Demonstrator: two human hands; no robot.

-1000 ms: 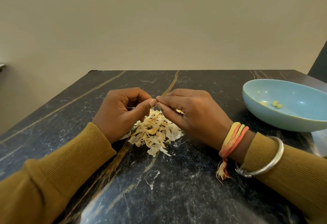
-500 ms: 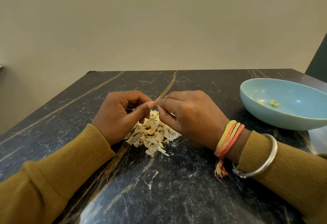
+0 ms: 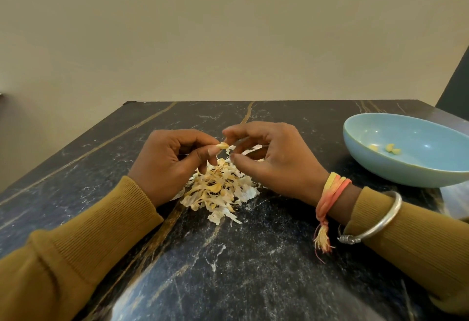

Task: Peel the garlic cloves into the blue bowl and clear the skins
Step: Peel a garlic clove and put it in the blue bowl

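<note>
At table (image 3: 228,270) centre, our L hand (image 3: 167,163) pinches a garlic clove (image 3: 223,145) betw. thumb & forefinger. R hand (image 3: 276,163), at 3 o'clock, has thumb & forefinger apart; whether it holds skin, we cannot tell. Below at 6 o'clock, skin pile (image 3: 220,191); at 2 o'clock, blue bowl (image 3: 380,166) w/ peeled cloves (image 3: 389,148).

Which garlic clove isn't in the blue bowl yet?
The pale yellow garlic clove pinched in the left hand, above the papery skin pile; the other cloves lie inside the light blue ceramic bowl.
</note>
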